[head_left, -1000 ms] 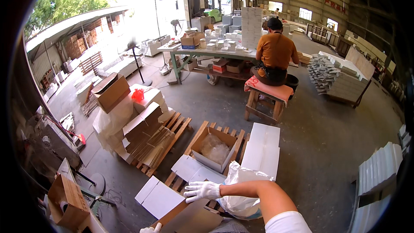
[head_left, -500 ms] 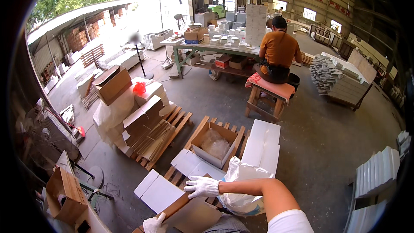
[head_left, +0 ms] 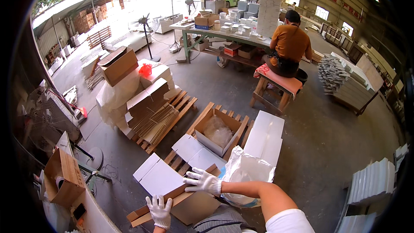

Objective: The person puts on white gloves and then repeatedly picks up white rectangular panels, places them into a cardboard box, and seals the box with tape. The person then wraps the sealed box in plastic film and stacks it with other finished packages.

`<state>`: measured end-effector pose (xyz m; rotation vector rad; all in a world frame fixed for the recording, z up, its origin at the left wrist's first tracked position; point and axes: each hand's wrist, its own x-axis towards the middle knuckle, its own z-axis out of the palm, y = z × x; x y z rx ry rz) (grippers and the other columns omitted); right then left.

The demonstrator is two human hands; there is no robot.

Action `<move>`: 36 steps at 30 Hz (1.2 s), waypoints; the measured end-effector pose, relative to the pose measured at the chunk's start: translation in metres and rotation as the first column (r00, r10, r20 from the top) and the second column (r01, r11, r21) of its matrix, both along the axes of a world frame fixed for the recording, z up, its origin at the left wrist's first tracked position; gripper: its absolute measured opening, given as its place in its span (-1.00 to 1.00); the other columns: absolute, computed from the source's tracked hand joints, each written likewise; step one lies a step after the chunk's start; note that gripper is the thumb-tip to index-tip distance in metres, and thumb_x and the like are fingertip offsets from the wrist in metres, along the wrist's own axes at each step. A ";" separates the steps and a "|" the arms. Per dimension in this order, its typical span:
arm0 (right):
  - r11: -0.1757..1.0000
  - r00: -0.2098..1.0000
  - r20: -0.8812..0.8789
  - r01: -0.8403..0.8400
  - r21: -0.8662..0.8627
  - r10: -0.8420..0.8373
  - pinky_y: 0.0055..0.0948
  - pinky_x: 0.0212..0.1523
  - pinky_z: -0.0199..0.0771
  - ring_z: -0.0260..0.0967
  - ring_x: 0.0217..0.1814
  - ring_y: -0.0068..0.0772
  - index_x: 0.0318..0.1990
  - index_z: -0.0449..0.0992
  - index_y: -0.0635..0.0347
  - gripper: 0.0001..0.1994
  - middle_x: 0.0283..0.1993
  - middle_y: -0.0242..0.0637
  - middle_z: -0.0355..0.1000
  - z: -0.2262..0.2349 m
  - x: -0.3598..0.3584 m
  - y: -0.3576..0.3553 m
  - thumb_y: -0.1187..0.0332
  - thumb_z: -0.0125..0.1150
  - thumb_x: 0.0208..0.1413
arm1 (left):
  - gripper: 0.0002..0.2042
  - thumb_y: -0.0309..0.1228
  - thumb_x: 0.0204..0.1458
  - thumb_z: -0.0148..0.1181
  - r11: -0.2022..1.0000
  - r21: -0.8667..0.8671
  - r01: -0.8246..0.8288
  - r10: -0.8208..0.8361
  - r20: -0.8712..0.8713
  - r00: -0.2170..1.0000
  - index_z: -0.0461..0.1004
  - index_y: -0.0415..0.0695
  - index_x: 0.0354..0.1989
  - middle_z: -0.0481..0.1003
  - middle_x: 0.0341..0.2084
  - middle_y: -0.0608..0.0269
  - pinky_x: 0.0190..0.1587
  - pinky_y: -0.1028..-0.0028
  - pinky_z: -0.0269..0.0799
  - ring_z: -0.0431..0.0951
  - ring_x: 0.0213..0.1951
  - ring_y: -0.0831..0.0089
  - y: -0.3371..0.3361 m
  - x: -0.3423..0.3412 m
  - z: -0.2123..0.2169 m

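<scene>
Both hands white-gloved, both on one cardboard box [head_left: 194,208] low in view, brown inside face showing. Left grip [head_left: 159,211]: fingers spread, laid over the box's narrow brown edge strip toward its lower-left end. Right grip [head_left: 202,181]: fingers splayed, across the same strip farther up and right; fingertips point left. Cannot tell how firmly either presses. Box lies beneath both grips, its broad brown panel between and below them; a white flap [head_left: 157,173] fans out beyond, upper left. White plastic bag [head_left: 248,168] just right of the right grip, partly behind the forearm. Farther off, an open box [head_left: 228,120] holding clear plastic sits on a wooden pallet [head_left: 176,162].
</scene>
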<state>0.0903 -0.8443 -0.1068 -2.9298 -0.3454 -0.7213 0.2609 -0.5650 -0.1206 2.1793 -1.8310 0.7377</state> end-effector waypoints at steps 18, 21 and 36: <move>0.979 0.933 -0.356 0.026 0.203 0.049 -0.02 0.38 0.14 0.29 0.30 -0.07 0.22 0.43 -0.02 -0.41 0.19 -0.21 0.43 0.003 0.016 0.012 -0.04 0.27 0.06 | -0.39 -0.13 -0.09 0.36 0.957 0.289 -0.006 0.177 -0.570 0.802 0.45 -0.11 0.16 0.48 0.06 0.10 0.18 0.18 0.35 0.47 0.05 0.09 0.007 -0.002 0.016; 0.971 0.963 -0.267 0.016 0.237 0.049 -0.25 0.09 0.40 0.49 -0.11 -0.22 -0.03 0.52 0.00 -0.68 -0.22 -0.26 0.54 -0.017 0.027 0.020 0.22 0.23 0.04 | -0.68 -0.32 -0.03 0.26 0.964 0.241 -0.109 0.213 -0.463 0.860 0.53 -0.10 -0.07 0.56 -0.32 0.15 -0.16 0.23 0.51 0.58 -0.27 0.17 0.001 -0.008 -0.009; 0.888 0.846 -0.323 -0.321 0.329 0.425 -0.24 -0.22 0.48 0.49 -0.42 -0.17 -0.27 0.61 0.05 -0.79 -0.53 -0.27 0.49 0.055 0.080 0.077 0.18 0.36 0.01 | -0.18 -0.05 -0.38 0.57 0.634 0.199 -0.747 0.770 -0.076 0.633 0.40 0.17 0.20 0.31 0.15 0.14 0.33 -0.04 0.13 0.24 0.27 0.05 0.154 -0.067 0.115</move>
